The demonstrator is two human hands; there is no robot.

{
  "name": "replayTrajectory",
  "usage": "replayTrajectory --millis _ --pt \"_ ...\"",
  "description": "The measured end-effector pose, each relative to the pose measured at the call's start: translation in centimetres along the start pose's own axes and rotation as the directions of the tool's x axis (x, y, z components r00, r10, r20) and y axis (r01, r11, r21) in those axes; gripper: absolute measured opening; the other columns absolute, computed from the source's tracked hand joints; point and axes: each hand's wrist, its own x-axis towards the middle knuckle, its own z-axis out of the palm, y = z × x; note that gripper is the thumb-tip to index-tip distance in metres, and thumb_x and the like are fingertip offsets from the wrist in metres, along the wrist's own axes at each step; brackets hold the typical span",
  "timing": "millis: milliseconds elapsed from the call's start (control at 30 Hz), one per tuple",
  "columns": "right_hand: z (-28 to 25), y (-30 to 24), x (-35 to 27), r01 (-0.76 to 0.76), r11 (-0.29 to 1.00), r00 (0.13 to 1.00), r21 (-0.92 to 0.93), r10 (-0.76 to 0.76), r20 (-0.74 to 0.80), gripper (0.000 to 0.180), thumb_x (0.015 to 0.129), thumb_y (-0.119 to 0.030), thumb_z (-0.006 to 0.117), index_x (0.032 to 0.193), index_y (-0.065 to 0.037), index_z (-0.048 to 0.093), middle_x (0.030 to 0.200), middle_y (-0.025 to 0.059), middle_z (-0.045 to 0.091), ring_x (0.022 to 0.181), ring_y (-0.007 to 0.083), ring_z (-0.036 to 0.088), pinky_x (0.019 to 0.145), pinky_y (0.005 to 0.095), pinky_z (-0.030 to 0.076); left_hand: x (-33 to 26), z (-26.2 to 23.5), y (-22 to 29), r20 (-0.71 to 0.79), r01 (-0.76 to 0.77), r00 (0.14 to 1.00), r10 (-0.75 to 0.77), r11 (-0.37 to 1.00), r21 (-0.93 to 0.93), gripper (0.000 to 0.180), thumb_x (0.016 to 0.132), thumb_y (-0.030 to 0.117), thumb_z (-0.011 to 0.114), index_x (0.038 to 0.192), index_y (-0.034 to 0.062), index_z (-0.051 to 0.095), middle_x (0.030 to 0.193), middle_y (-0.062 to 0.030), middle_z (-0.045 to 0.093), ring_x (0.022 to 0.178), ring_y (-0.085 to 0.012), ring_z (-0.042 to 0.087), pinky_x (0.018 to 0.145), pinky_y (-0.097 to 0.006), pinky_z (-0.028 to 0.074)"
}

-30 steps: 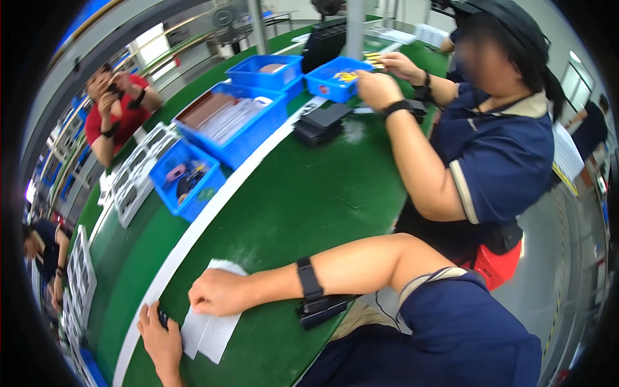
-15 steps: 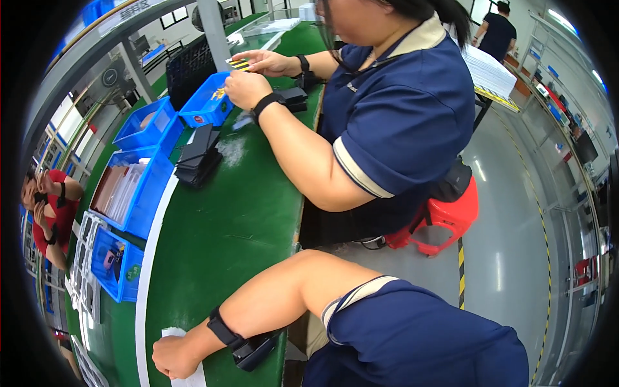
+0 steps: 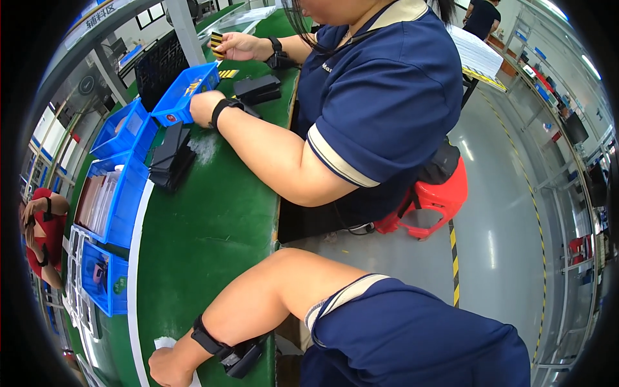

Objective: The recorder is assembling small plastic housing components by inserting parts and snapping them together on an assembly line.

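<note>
My right hand [image 3: 170, 367] is closed in a fist at the near left end of the green table [image 3: 200, 251]. It rests over a white sheet [image 3: 164, 342], perhaps paper or cloth; its fingers are turned away, so what they hold cannot be made out. A black wrist strap [image 3: 206, 335] with a dark box [image 3: 244, 361] is around my wrist. My left hand is out of the picture. Beyond, a co-worker in a navy shirt [image 3: 380, 97] holds up a yellow-and-black striped piece [image 3: 216, 44] in the farther hand; their nearer hand [image 3: 205, 107] is beside a blue bin [image 3: 171, 100].
Flat black pieces [image 3: 169, 158] lie stacked on the table, with another stack [image 3: 258, 88] near the co-worker. Blue bins [image 3: 129, 209] line the left side. A red stool [image 3: 445, 200] stands under the co-worker. Across the table, a person in red [image 3: 48, 229] sits.
The co-worker's hands have parted: the farther one lifts the striped piece, the nearer one has dropped beside the bin. The whole view has shifted slightly. My right hand stays on the white sheet.
</note>
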Motion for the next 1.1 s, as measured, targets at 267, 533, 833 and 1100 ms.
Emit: replayTrajectory --millis 267,533,833,1100 --pt "-0.7 -0.7 -1.1 -0.032 0.998 0.999 0.062 0.032 0.002 0.012 0.066 -0.018 0.063 0.067 -0.012 0.073 0.075 0.0062 0.071 0.074 0.0249 0.068 0.063 0.0369 0.052 2.2 1.9 15.5 -0.270 -0.508 0.859 0.434 0.785 -0.354 0.057 0.088 0.027 0.065 0.132 -0.0044 0.048 0.137 -0.0238 0.047 0.127 -0.0393 0.044 0.105 -0.047 0.034" --pt "2.1 0.7 -1.0 -0.010 0.994 0.992 0.109 0.024 -0.123 0.013 0.069 -0.021 0.065 0.075 -0.012 0.072 0.082 0.0101 0.070 0.079 0.0282 0.067 0.066 0.0399 0.052 3.9 5.6 17.7 -0.362 -0.612 0.789 0.496 0.685 -0.395 0.052 0.090 0.032 0.062 0.131 0.0020 0.053 0.136 -0.0227 0.048 0.126 -0.0390 0.044 0.106 -0.048 0.032" --pt "3.2 2.0 -2.1 0.047 0.985 0.972 0.163 -0.008 -0.235 0.018 0.072 -0.025 0.067 0.083 -0.011 0.070 0.091 0.0146 0.069 0.086 0.0319 0.066 0.069 0.0433 0.052 4.8 7.0 16.2 -0.387 -0.550 0.835 0.392 0.631 -0.548 0.039 0.097 0.027 0.050 0.122 -0.0012 0.059 0.133 -0.0212 0.052 0.123 -0.0365 0.047 0.106 -0.045 0.032" --pt "3.6 1.4 -3.2 0.094 0.983 0.961 0.158 -0.048 -0.271 0.017 0.069 -0.025 0.067 0.075 -0.009 0.066 0.081 0.0135 0.068 0.076 0.0323 0.066 0.060 0.0445 0.050 4.7 7.1 15.7 -0.313 -0.445 0.895 0.319 0.582 -0.681 0.031 0.096 0.017 0.053 0.118 -0.0045 0.060 0.131 -0.0195 0.054 0.120 -0.0322 0.051 0.105 -0.041 0.035"
